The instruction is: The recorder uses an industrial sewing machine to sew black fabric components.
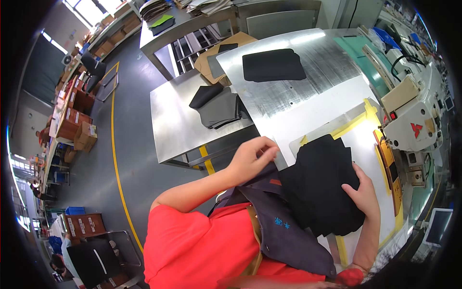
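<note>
A stack of black fabric pieces (320, 180) lies in front of me, overlapping the white surface and reaching toward my apron. My right hand (364, 192) grips the stack's right edge, thumb on top and the other fingers along the side, partly hidden. Just off the stack's upper left, my left hand (254, 158) is raised with its fingers curled in toward the thumb. I see nothing between them. Farther back on the metal tabletop (284, 98) rests another black fabric pile (273, 65).
To the left, a lower metal table (168, 123) bears grey and black fabric pieces (216, 108). A white sewing machine (416, 118) stands at the right, near a yellow and brown clamp plate (389, 171). Yellow tape (356, 120) edges the white work area. A screen (439, 227) sits lower right.
</note>
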